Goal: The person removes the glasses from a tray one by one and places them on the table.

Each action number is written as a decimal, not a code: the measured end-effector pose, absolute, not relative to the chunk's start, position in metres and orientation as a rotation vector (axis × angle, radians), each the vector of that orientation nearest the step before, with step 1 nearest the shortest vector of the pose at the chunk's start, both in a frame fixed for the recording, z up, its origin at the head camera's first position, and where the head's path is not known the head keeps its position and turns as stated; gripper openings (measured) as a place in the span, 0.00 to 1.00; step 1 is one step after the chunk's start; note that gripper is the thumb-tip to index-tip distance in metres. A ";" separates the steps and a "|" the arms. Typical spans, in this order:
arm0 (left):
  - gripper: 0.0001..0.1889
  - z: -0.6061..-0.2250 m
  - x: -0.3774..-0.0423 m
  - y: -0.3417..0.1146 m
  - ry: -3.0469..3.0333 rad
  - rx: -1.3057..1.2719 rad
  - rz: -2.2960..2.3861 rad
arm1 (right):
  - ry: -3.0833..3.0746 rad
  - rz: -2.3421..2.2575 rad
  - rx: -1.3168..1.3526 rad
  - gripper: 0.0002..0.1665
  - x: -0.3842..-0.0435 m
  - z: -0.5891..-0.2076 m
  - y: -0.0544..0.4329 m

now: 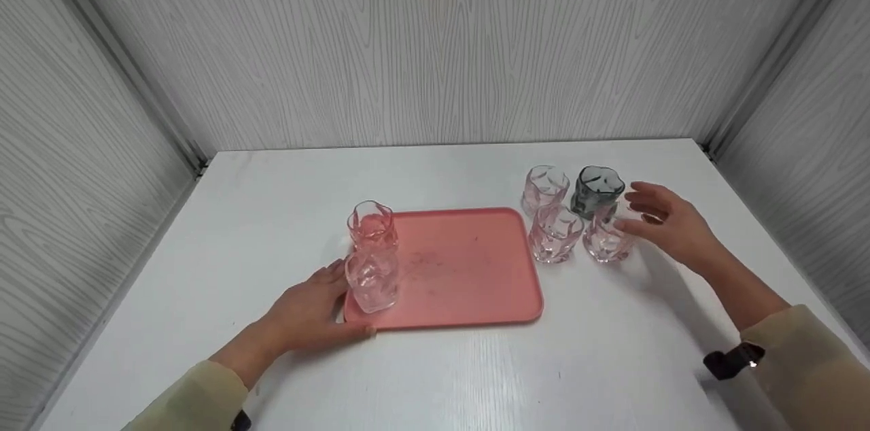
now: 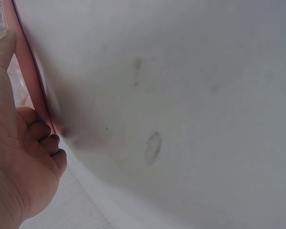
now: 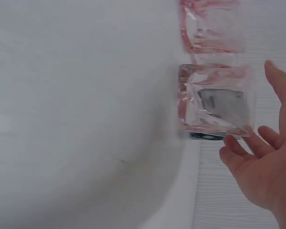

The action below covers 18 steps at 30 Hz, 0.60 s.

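My left hand (image 1: 309, 312) holds the near left corner of a pink rectangular tray (image 1: 469, 268), its thumb along the front edge and its fingers at the left side. In the left wrist view, the fingers (image 2: 50, 143) curl against the tray's rim (image 2: 26, 62). On the tray's left end stand two clear faceted glasses, a front glass (image 1: 374, 285) and a back glass (image 1: 372, 230). My right hand (image 1: 669, 227) is spread beside a pale pink glass (image 1: 607, 240), thumb and fingers apart around its upper right side. In the right wrist view this glass (image 3: 219, 98) overlaps a dark one behind.
Just right of the tray are another pale pink glass (image 1: 556, 237), a pink glass (image 1: 546, 187) behind it, and a smoky grey glass (image 1: 597, 193). The white table (image 1: 469, 376) is bounded by grey wood-grain panels (image 1: 435, 43) at the back and sides.
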<state>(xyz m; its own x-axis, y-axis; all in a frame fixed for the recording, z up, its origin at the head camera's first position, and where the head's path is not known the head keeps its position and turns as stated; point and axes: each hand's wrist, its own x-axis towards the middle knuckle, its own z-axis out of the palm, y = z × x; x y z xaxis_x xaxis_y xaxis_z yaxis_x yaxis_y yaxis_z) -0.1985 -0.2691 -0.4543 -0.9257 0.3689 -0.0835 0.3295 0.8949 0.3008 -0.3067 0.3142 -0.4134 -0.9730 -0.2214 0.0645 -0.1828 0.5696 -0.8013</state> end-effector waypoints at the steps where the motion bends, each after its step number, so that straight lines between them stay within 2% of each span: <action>1: 0.59 -0.454 -0.199 -0.268 2.921 0.538 0.428 | 2.779 -1.388 -0.354 0.53 -0.305 -0.407 0.314; 7: 0.59 -0.455 -0.200 -0.266 2.928 0.531 0.413 | 2.924 -1.451 -0.398 0.47 -0.295 -0.370 0.291; 12: 0.58 -0.454 -0.200 -0.265 2.943 0.566 0.429 | 2.921 -1.535 -0.666 0.44 -0.286 -0.350 0.249; 18: 0.58 -0.452 -0.199 -0.265 2.939 0.557 0.435 | 2.748 -1.579 -0.905 0.46 -0.279 -0.347 0.184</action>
<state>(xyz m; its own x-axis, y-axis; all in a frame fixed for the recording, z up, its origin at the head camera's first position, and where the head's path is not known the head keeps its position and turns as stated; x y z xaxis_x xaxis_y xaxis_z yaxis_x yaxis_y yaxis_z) -0.1985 -0.2648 -0.4522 -0.9252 0.3743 -0.0623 0.3402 0.8910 0.3007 -0.2792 0.1837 -0.3469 -0.8381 -0.3812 0.3902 -0.5291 0.3938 -0.7517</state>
